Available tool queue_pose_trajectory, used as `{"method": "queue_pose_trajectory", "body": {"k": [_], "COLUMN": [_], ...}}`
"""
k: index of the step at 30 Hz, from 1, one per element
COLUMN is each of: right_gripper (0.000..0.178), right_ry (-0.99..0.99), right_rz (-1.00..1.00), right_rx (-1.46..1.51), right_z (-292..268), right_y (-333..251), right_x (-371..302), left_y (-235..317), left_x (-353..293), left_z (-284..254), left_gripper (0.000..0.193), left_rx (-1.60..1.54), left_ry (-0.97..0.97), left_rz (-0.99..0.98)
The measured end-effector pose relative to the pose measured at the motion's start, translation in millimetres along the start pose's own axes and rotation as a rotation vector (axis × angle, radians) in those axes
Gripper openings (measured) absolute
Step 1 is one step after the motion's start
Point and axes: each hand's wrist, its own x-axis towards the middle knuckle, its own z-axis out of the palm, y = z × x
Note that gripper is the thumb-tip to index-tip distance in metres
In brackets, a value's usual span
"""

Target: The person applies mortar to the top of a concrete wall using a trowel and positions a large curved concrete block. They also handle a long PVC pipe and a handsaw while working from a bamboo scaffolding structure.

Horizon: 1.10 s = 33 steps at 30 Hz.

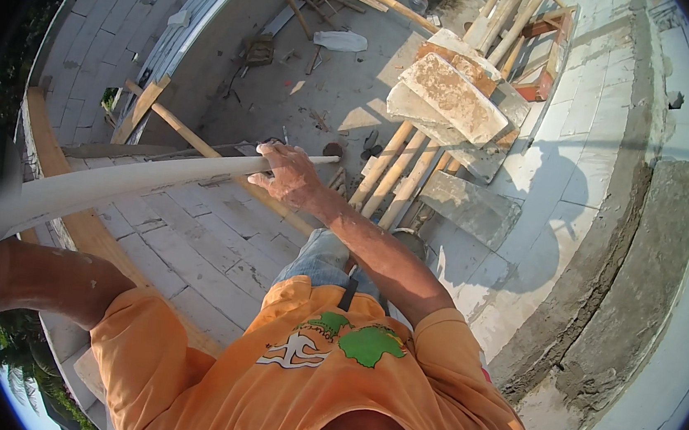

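A long, pale, round pipe (174,170) runs from the blurred left edge to a narrow-looking end near the middle of the view. My right hand (288,178) is closed around it a little short of that far end, thumb underneath and fingers over the top. My left arm bends outward at the left, and its forearm passes into the dark rim below the pipe's near part. The left hand itself is cut off from sight.
Planks and blocks (455,101) caked with mortar are stacked on wooden poles (398,175) ahead to the right. Wet mortar (599,322) tops the block wall on the right. A slanting timber brace (175,126) crosses beneath the pipe. A white sack (340,41) lies on the floor below.
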Motion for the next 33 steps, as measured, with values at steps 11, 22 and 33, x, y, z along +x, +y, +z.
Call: {"method": "queue_pose_trajectory", "body": {"k": [11, 22, 33], "right_gripper": [0.060, 0.053, 0.046], "right_ry": [0.159, 0.223, 0.373], "right_rz": [-0.200, -0.218, -0.167], "right_rx": [0.193, 0.269, 0.451], "right_z": [-247.9, -347.7, -375.7], "right_y": [-86.2, -133.8, -146.5], "right_x": [79.0, 64.3, 6.7], "left_y": [-182.0, -288.2, -392.5], "left_x": [-27.7, -37.4, -169.2], "left_z": [43.5, 118.0, 128.1], "left_gripper": [0.018, 0.030, 0.024], "left_rx": [0.236, 0.301, 0.325], "left_ry": [0.363, -0.006, 0.046], "left_rz": [-0.291, -0.520, -0.600]}}
